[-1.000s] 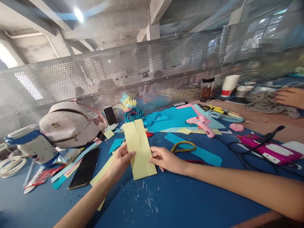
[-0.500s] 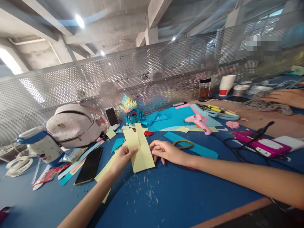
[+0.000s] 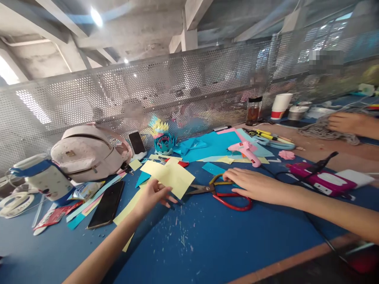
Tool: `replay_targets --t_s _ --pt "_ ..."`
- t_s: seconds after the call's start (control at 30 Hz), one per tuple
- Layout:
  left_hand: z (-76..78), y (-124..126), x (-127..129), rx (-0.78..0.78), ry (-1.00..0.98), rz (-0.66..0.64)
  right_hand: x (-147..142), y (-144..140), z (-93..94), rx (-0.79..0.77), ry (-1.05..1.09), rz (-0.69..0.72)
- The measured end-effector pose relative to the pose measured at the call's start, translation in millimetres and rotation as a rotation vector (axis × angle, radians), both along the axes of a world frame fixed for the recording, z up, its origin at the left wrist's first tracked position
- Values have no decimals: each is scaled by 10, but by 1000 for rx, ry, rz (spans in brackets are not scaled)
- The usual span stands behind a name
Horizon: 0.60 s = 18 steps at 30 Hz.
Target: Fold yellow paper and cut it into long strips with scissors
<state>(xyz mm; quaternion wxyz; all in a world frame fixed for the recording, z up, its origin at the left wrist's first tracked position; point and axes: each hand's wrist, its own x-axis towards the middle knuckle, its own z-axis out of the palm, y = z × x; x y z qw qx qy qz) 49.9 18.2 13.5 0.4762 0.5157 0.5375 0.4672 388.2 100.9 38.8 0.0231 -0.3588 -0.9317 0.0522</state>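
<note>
Pinching the pale yellow folded paper sheet [image 3: 168, 176] left of the red-handled metal scissors [image 3: 220, 192], left hand [image 3: 152, 196] gripped loosely; paper risked slipping. Right hand [image 3: 251, 184], unclenched, rested on the handles.

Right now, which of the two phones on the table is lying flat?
The larger dark phone beside the left forearm lies flat on the blue table. The smaller phone stands propped near the pink backpack.

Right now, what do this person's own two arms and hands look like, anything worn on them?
Both forearms are bare as far as the view shows: no sleeves, gloves, watch or bracelet. The left hand and right hand are slender, with no rings visible. Whether the nails are painted is too small to tell.
</note>
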Motion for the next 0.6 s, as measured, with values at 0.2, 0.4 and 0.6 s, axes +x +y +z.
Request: replay_targets --t_s 0.2,0.4,0.6 --pt "9 7 48 46 79 0 -298 -10 186 104 -234 45" --pt "3 -60 -85 107 137 70 -157 -104 257 -9 -110 -152" --pt "110 -109 -71 175 139 122 142 -215 227 -549 229 -195"
